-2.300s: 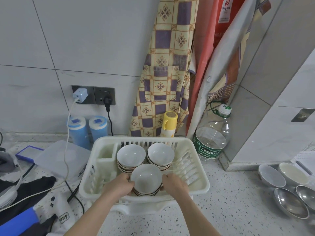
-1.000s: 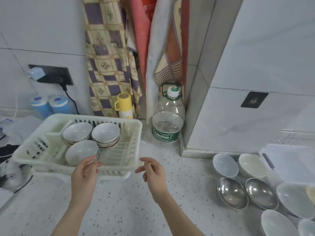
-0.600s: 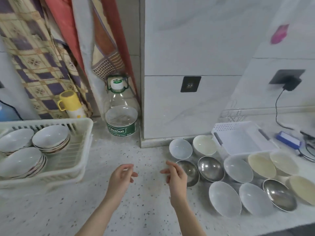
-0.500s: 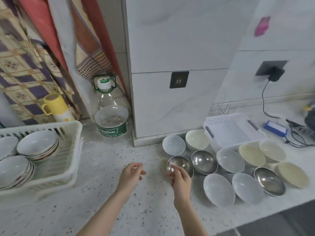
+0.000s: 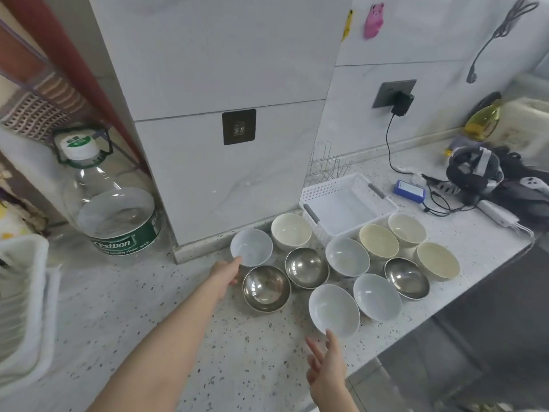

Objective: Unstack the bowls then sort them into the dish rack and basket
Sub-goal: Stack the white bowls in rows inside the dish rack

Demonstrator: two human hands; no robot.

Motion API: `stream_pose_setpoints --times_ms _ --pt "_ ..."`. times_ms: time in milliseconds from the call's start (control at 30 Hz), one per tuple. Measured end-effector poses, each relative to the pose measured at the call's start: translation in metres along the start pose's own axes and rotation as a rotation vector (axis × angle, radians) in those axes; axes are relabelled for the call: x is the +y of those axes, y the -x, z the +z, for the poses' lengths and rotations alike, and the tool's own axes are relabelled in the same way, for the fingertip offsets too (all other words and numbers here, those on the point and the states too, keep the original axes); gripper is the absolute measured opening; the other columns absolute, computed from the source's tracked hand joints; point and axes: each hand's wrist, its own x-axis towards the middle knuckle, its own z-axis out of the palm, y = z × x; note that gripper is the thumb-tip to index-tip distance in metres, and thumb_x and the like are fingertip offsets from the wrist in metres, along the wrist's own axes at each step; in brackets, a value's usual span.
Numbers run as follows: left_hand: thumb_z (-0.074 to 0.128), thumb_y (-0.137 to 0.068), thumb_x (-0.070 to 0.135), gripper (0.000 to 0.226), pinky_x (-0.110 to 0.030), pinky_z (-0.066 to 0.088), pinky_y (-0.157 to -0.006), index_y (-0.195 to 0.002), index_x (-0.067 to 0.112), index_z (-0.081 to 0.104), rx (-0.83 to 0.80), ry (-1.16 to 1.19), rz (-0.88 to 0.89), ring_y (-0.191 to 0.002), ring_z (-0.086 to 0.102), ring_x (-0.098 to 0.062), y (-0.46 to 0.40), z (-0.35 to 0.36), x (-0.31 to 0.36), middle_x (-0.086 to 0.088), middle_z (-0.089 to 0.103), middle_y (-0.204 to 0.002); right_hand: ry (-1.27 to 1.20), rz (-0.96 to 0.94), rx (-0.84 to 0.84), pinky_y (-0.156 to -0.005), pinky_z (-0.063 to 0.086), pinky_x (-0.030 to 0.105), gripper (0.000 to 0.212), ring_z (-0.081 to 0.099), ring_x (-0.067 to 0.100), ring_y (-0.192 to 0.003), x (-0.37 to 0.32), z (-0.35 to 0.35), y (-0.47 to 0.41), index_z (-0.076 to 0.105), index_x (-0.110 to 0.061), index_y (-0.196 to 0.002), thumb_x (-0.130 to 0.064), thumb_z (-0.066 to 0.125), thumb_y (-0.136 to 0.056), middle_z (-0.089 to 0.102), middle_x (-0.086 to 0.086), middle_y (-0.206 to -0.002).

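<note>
Now the dish rack [image 5: 25,295] sits at my nine o'clock, cut off by the frame, with bare speckled counter [image 5: 124,310] between it and the bowls. Eleven bowls crowd toward two o'clock, white, cream and steel, single, mouths up, reaching the counter edge on the right; the white basket [image 5: 347,203] stands behind them against the wall. My left hand [image 5: 224,273] stretches out, fingertips at the rim of the far white bowl [image 5: 252,247], not clenched. My right hand [image 5: 326,373] hovers loose, fingers spread, just below the near white bowl [image 5: 334,311]
</note>
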Motion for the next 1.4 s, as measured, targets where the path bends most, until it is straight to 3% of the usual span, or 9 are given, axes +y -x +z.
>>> stream_pose_setpoints --times_ms 100,167,233,333,433,633,800,1200,1400 --pt "0.057 -0.094 0.033 0.04 -0.032 0.041 -0.057 -0.118 0.002 0.059 0.001 0.014 -0.006 -0.07 0.057 -0.021 -0.014 0.01 0.006 -0.015 0.07 -0.11 0.008 -0.04 0.021 -0.043 0.027 0.02 0.033 0.05 0.015 -0.058 -0.011 -0.003 -0.006 0.05 -0.025 -0.119 -0.043 0.057 -0.092 0.075 0.0 -0.093" --pt "0.06 -0.092 0.024 0.038 -0.039 0.053 -0.075 -0.12 -0.002 0.059 0.015 0.036 -0.001 -0.091 0.066 -0.031 -0.023 0.017 0.006 -0.018 0.069 -0.11 0.023 -0.07 0.036 -0.048 0.029 0.023 0.027 0.05 0.018 -0.062 -0.015 -0.003 -0.013 0.051 -0.023 -0.118 -0.036 0.055 -0.094 0.074 0.002 -0.094" --pt "0.06 -0.091 0.018 0.037 -0.038 0.05 -0.086 -0.123 -0.003 0.058 0.043 0.018 -0.016 -0.103 0.063 -0.034 -0.028 0.021 0.004 -0.021 0.067 -0.115 0.028 -0.08 0.042 -0.051 0.029 0.025 0.026 0.049 0.019 -0.065 -0.017 -0.005 -0.019 0.051 -0.022 -0.119 -0.028 0.053 -0.094 0.074 0.006 -0.098" --pt "0.057 -0.091 0.013 0.036 -0.033 0.043 -0.076 -0.123 -0.002 0.056 0.057 0.017 -0.049 -0.093 0.06 -0.031 -0.028 0.026 0.003 -0.021 0.066 -0.114 0.03 -0.073 0.035 -0.048 0.027 0.023 0.028 0.044 0.017 -0.057 -0.019 -0.006 -0.024 0.051 -0.017 -0.12 -0.014 0.051 -0.092 0.073 0.013 -0.099" --pt "0.051 -0.091 0.007 0.033 -0.026 0.041 -0.056 -0.121 -0.006 0.056 0.11 0.053 -0.043 -0.064 0.055 -0.022 -0.022 0.027 0.01 -0.016 0.065 -0.084 0.032 -0.061 0.028 -0.044 0.027 0.021 0.029 0.038 0.016 -0.053 -0.023 -0.009 -0.026 0.052 -0.014 -0.118 -0.009 0.05 -0.09 0.073 0.017 -0.099" --pt "0.04 -0.092 0.001 0.033 -0.014 0.029 -0.03 -0.119 -0.01 0.055 0.196 0.089 0.023 -0.027 0.047 -0.003 0.004 0.013 0.015 -0.016 0.067 -0.076 0.065 -0.054 -0.002 -0.034 0.023 0.016 0.025 0.029 0.014 -0.047 -0.029 -0.025 -0.028 0.055 -0.011 -0.11 -0.004 0.051 -0.086 0.075 0.02 -0.088" --pt "0.045 -0.093 0.003 0.033 -0.018 0.025 -0.038 -0.122 -0.004 0.057 0.215 0.136 0.04 -0.049 0.038 -0.01 0.038 -0.013 0.011 -0.01 0.068 -0.073 0.109 -0.055 -0.054 -0.034 0.024 0.017 0.03 0.03 0.012 -0.046 -0.028 -0.03 -0.018 0.057 -0.012 -0.113 -0.007 0.053 -0.084 0.076 0.013 -0.072" --pt "0.05 -0.092 0.005 0.012 -0.023 0.03 -0.052 -0.096 0.008 0.061 0.221 0.303 0.093 -0.058 0.043 -0.01 0.107 -0.072 -0.01 -0.005 0.074 -0.061 0.208 -0.198 -0.185 -0.054 0.033 0.023 0.043 0.049 0.003 -0.05 -0.033 -0.02 0.014 0.056 -0.011 -0.125 -0.011 0.056 -0.082 0.076 0.015 -0.087" --pt "0.049 -0.093 0.006 0.012 -0.023 0.031 -0.053 -0.095 0.009 0.06 0.257 0.398 0.139 -0.059 0.043 -0.011 0.139 -0.104 -0.014 -0.013 0.074 -0.079 0.236 -0.318 -0.293 -0.076 0.04 0.033 0.042 0.053 0.008 -0.064 -0.028 0.006 0.041 0.052 -0.024 -0.122 -0.015 0.058 -0.081 0.076 0.011 -0.085"
